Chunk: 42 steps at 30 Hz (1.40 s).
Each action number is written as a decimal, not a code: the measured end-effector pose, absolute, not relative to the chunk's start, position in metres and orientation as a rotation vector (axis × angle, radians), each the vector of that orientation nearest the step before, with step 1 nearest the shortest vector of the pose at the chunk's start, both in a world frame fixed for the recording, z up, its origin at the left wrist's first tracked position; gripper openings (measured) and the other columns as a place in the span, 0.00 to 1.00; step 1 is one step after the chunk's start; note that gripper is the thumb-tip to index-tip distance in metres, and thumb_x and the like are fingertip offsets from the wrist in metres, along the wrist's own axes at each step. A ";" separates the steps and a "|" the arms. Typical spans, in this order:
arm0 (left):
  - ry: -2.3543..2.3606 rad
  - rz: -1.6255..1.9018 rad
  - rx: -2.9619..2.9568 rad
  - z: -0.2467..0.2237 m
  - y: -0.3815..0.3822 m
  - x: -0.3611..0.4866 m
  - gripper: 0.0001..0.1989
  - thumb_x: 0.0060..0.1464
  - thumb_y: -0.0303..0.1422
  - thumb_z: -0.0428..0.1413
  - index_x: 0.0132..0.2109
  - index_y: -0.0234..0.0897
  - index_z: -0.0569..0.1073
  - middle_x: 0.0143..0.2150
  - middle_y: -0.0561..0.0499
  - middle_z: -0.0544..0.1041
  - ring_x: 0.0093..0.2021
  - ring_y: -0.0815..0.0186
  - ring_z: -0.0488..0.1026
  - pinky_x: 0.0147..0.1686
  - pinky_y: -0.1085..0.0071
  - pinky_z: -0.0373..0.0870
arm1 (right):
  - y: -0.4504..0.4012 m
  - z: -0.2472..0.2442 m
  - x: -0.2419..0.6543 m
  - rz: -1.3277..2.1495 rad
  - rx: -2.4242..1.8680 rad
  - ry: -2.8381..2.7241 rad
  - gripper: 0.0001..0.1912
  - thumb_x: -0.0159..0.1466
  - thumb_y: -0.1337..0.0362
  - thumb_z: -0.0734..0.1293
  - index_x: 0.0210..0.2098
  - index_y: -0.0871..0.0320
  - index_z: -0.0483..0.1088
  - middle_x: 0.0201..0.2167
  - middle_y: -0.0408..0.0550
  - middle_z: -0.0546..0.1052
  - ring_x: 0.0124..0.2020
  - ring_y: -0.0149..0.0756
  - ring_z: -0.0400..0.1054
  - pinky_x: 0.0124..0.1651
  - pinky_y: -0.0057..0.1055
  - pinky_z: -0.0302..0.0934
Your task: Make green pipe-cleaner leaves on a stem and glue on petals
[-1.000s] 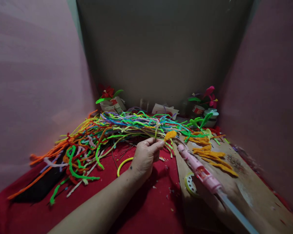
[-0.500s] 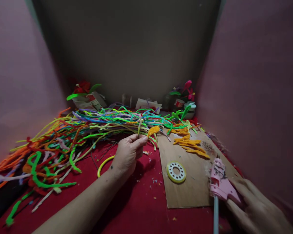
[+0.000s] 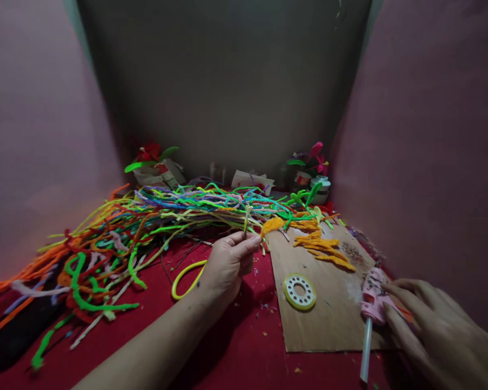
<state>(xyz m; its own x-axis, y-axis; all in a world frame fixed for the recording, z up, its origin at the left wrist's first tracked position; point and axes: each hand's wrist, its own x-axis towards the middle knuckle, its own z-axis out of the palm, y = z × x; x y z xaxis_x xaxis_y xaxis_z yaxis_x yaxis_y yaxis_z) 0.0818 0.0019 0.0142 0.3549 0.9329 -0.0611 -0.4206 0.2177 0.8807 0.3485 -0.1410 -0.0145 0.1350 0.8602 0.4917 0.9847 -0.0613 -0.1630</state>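
Note:
My left hand is closed in a pinch at the middle of the view. Between its thumb and fingers are the base of an orange fuzzy pipe-cleaner petal and a thin upright stem with a pale tip. My right hand is at the lower right, its thumb and fingers around a pink hot glue gun. A translucent glue stick sticks out of the gun's back end. The gun's nozzle points away from me over the right edge of a brown board.
A heap of colourful pipe cleaners spreads across the back and left of the red cloth. On the board lie orange petals and a tape roll. A yellow loop lies beside my left wrist. Pipe-cleaner flowers stand behind.
My right hand has shifted up along the glue gun, which now stands more upright in view. The orange petal shows larger, turned further out from my left fingers. The whole view has shifted slightly.

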 end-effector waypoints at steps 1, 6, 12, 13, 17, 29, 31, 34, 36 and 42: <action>0.672 1.030 0.886 0.015 0.000 0.083 0.11 0.43 0.32 0.62 0.29 0.33 0.66 0.18 0.62 0.55 0.16 0.81 0.45 0.16 0.78 0.38 | -0.134 -0.007 0.336 -0.282 -1.859 -1.739 0.18 0.59 0.52 0.59 0.36 0.56 0.74 0.39 0.55 0.76 0.37 0.50 0.71 0.35 0.42 0.65; 0.609 0.939 0.818 0.017 -0.010 0.085 0.12 0.43 0.32 0.62 0.28 0.32 0.66 0.19 0.61 0.56 0.16 0.81 0.44 0.16 0.79 0.38 | -0.081 0.017 0.264 0.687 -1.434 -1.458 0.12 0.56 0.58 0.66 0.37 0.54 0.77 0.29 0.48 0.78 0.30 0.39 0.71 0.32 0.33 0.64; 0.561 0.849 0.786 0.013 -0.016 0.087 0.10 0.45 0.32 0.60 0.28 0.32 0.66 0.18 0.62 0.54 0.16 0.81 0.42 0.16 0.78 0.38 | -0.042 0.005 0.230 1.274 -0.979 -0.919 0.09 0.48 0.64 0.73 0.31 0.57 0.77 0.24 0.41 0.74 0.22 0.26 0.59 0.27 0.25 0.54; 0.553 0.842 0.783 0.013 -0.016 0.088 0.10 0.45 0.32 0.60 0.27 0.32 0.65 0.18 0.62 0.54 0.16 0.81 0.42 0.16 0.78 0.38 | -0.040 0.004 0.230 1.298 -0.945 -0.884 0.08 0.47 0.65 0.74 0.29 0.58 0.77 0.22 0.41 0.73 0.21 0.25 0.58 0.26 0.24 0.53; 0.556 0.821 0.773 0.010 -0.018 0.091 0.11 0.45 0.31 0.60 0.26 0.33 0.64 0.17 0.62 0.53 0.16 0.80 0.41 0.16 0.78 0.36 | -0.040 0.005 0.228 1.386 -0.867 -0.787 0.07 0.45 0.67 0.75 0.25 0.60 0.75 0.20 0.41 0.71 0.20 0.24 0.57 0.25 0.23 0.52; 0.691 1.004 1.099 0.014 -0.021 0.095 0.14 0.55 0.44 0.51 0.37 0.36 0.68 0.22 0.57 0.65 0.16 0.78 0.48 0.17 0.77 0.43 | -0.041 0.005 0.232 1.196 -0.924 -0.808 0.08 0.45 0.64 0.75 0.22 0.60 0.73 0.18 0.42 0.69 0.20 0.27 0.59 0.26 0.27 0.53; 0.742 1.034 1.181 0.016 -0.021 0.094 0.12 0.55 0.41 0.51 0.37 0.35 0.69 0.23 0.57 0.66 0.17 0.78 0.50 0.18 0.77 0.43 | -0.043 0.005 0.233 1.184 -0.927 -0.815 0.08 0.46 0.64 0.75 0.23 0.60 0.73 0.18 0.42 0.69 0.21 0.27 0.59 0.26 0.27 0.53; 0.795 1.034 1.276 0.016 -0.020 0.093 0.10 0.54 0.38 0.54 0.33 0.34 0.71 0.20 0.58 0.60 0.19 0.77 0.51 0.19 0.77 0.46 | -0.046 0.007 0.232 1.188 -0.899 -0.844 0.07 0.48 0.64 0.74 0.24 0.59 0.74 0.20 0.42 0.70 0.22 0.28 0.60 0.28 0.28 0.55; 0.818 1.047 1.321 0.015 -0.020 0.093 0.10 0.54 0.37 0.54 0.32 0.34 0.72 0.19 0.58 0.59 0.19 0.76 0.52 0.20 0.77 0.49 | -0.048 0.009 0.229 1.181 -0.875 -0.845 0.07 0.48 0.64 0.74 0.25 0.59 0.74 0.21 0.42 0.71 0.23 0.28 0.60 0.29 0.27 0.55; 0.832 1.074 1.385 0.013 -0.021 0.093 0.09 0.53 0.37 0.55 0.31 0.34 0.72 0.21 0.56 0.65 0.22 0.73 0.59 0.24 0.75 0.56 | -0.050 0.011 0.225 1.132 -0.897 -0.850 0.06 0.49 0.63 0.73 0.26 0.58 0.74 0.22 0.41 0.70 0.22 0.26 0.57 0.26 0.26 0.53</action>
<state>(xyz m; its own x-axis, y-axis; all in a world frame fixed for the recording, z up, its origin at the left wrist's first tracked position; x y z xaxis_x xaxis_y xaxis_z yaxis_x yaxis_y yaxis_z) 0.0929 -0.0214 0.0127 0.3324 0.9330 0.1382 -0.0998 -0.1109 0.9888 0.2249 -0.0502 0.0107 0.2122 0.9716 0.1052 -0.3722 0.1799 -0.9106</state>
